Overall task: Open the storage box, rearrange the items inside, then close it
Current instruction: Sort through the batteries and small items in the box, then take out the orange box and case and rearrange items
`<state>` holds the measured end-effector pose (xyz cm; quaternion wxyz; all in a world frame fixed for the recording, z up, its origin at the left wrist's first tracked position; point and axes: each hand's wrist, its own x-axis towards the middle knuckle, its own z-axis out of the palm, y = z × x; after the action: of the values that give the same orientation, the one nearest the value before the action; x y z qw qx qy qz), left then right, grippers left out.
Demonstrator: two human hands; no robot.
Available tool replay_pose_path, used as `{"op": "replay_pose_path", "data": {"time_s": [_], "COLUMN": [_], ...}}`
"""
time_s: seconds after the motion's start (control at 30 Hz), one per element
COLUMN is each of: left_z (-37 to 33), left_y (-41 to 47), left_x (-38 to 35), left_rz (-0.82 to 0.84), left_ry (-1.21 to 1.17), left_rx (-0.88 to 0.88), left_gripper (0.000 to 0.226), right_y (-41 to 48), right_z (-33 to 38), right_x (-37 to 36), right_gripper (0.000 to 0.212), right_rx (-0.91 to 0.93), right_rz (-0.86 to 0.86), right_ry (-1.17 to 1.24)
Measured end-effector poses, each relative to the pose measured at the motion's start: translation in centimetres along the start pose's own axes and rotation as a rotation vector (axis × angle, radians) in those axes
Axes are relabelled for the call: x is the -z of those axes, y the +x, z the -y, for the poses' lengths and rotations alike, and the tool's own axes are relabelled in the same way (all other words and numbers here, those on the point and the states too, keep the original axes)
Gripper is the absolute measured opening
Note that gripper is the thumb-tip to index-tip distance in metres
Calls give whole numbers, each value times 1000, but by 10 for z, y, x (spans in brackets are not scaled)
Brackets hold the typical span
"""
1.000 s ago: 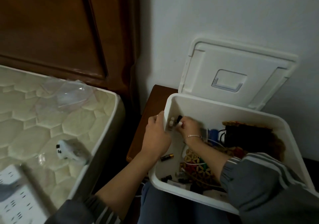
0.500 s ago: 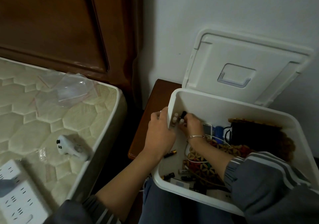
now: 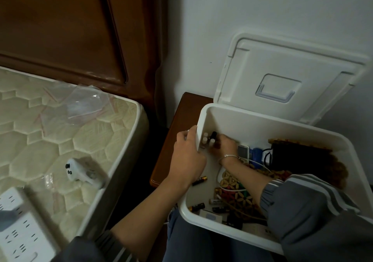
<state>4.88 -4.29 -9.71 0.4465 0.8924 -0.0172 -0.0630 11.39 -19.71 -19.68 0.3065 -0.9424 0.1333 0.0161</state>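
The white storage box [image 3: 282, 128] sits open on my lap, and its lid [image 3: 282, 76] leans upright against the wall behind it. My left hand [image 3: 187, 156] grips the box's left wall, with the thumb at the rim. Inside, my right hand [image 3: 225, 145], with a silver bracelet on the wrist, pinches a small black-capped bottle [image 3: 213, 135] in the far left corner. White-capped bottles [image 3: 204, 139] stand right beside it. On the box floor lie loose batteries [image 3: 199, 180], a woven bead mat [image 3: 235, 185], a black item [image 3: 298, 157] and a white cable.
A wooden nightstand [image 3: 179, 138] stands left of the box, below the white wall. A mattress [image 3: 60, 140] lies on the left and carries a white controller [image 3: 80, 173], a power strip [image 3: 18, 229] and clear plastic bags [image 3: 84, 104]. The dark wooden headboard [image 3: 70, 29] rises behind it.
Both hands stay almost where they were. The right hand's fingers have shifted slightly around the small bottles in the corner. The view has drifted a little.
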Motion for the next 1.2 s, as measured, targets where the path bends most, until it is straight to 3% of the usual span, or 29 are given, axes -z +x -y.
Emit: {"op": "replay_pose_path", "data": {"time_s": [0.1, 0.27, 0.4, 0.5, 0.6, 0.67, 0.77, 0.9, 1.1, 1.2], "left_z": [1, 3, 6, 8, 11, 11, 9, 9, 6, 7], "left_y": [1, 1, 2, 3, 3, 4, 5, 7, 10, 9], "left_x": [-1, -1, -2, 0, 2, 1, 1, 5, 18, 29], "left_rz": [-3, -12, -18, -14, -13, -11, -3, 7, 16, 28], "left_ry": [5, 2, 21, 8, 30, 40, 96, 130, 211, 246], "left_rx": [-5, -2, 2, -5, -29, -37, -57, -108, -123, -82], "left_gripper": [72, 72, 71, 68, 64, 62, 64, 47, 46, 55], "right_y": [2, 1, -10, -22, -42, -63, -100, -137, -174, -182], "right_z": [-2, 8, 4, 10, 13, 2, -31, -86, -128, -122], "right_x": [1, -2, 6, 30, 82, 126, 193, 247, 255, 243], "right_gripper": [22, 20, 18, 35, 28, 21, 14, 23, 55, 44], "right_rx": [14, -15, -105, -118, -39, 36, 137, 18, -250, -179], "right_rz": [76, -9, 35, 99, 99, 30, -194, -360, -174, -88], "right_ry": [-40, -47, 31, 47, 89, 142, -3, -206, -63, 64]}}
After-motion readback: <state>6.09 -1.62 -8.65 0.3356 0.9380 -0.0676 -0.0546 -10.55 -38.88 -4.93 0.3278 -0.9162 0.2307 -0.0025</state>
